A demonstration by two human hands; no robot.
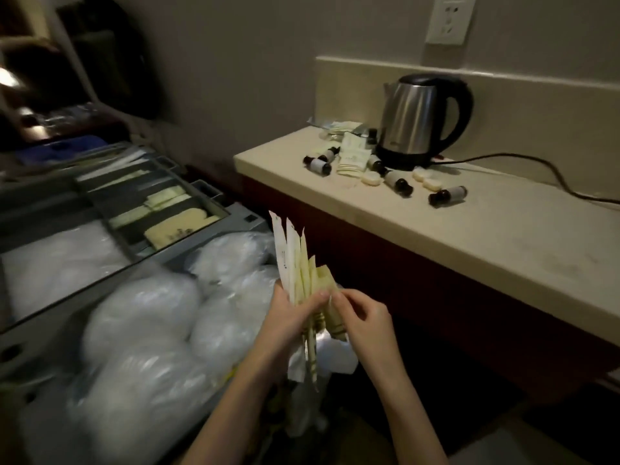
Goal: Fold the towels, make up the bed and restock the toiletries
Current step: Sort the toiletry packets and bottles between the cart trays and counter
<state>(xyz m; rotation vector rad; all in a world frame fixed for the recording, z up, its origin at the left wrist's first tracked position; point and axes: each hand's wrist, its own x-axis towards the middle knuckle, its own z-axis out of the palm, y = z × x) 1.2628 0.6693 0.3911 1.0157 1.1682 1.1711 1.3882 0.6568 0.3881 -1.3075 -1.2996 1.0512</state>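
So this is the toiletries restock part. The left hand [288, 313] has its fingers wrapped around a fanned bunch of long paper packets [297, 263], held over the edge of the housekeeping cart [241, 213]. The right hand [360, 317] is pinching one of the shorter packets at the front of the bunch, looks like it's peeling one off to set out.

The rest of the toiletries are already on the desk [469, 236]: little dark bottles [448, 195] lying on their sides, round soaps [370, 178], some flat sachets [350, 159], all bunched up next to the kettle [416, 122].

What could go wrong, as I see it: the bunch is fanned loose, so tugging one packet could drag its neighbours out and they'd drop onto the plastic-wrapped bundles [141, 307] or down the gap between cart and desk. Also those bottles lie on their sides near the desk's front edge, so a bump while putting stuff down could roll one off.

Hard to see: it's really dim, so I can't read any packet labels or tell what's inside them. The bottom of the bunch blurs into something white and crinkly underneath. The cart's tray compartments [174, 226] hold pale packets, but the far ones are just murk.
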